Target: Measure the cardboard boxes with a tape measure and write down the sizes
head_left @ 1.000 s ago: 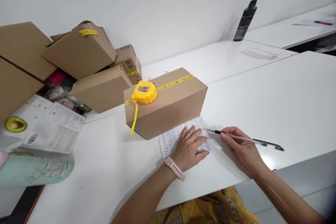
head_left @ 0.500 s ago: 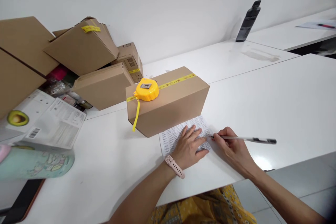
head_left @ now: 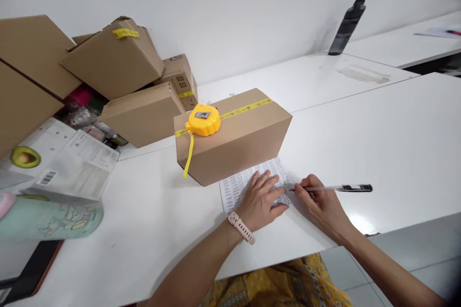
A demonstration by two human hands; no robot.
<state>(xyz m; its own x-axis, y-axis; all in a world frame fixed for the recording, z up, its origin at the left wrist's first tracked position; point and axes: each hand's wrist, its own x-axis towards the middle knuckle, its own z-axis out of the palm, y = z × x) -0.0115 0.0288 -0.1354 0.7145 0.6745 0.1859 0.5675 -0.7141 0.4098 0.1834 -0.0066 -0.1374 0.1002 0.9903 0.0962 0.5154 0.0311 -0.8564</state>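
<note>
My left hand (head_left: 261, 201) lies flat with spread fingers on a sheet of paper (head_left: 232, 189) covered in rows of small writing. A pink band circles that wrist. My right hand (head_left: 320, 206) grips a pen (head_left: 338, 188) whose tip meets the paper's right edge. Just beyond the sheet sits a closed cardboard box (head_left: 237, 148), sealed along the top with yellow printed tape; it seems to cover the paper's far edge. On its left end rests a yellow tape measure (head_left: 204, 120), its yellow strap hanging over the front.
Cardboard boxes (head_left: 115, 64) are piled at the back left. Below them stand a white carton (head_left: 79, 163) with an avocado picture and a mint-green bottle (head_left: 61, 220) lying sideways. A dark bottle (head_left: 347, 26) stands near the wall. The white table (head_left: 151, 216) ends close to my lap.
The pen has tilted slightly in my right hand, its back end shifting left and up. My left hand stays on the paper. The whole view has shifted a little.
</note>
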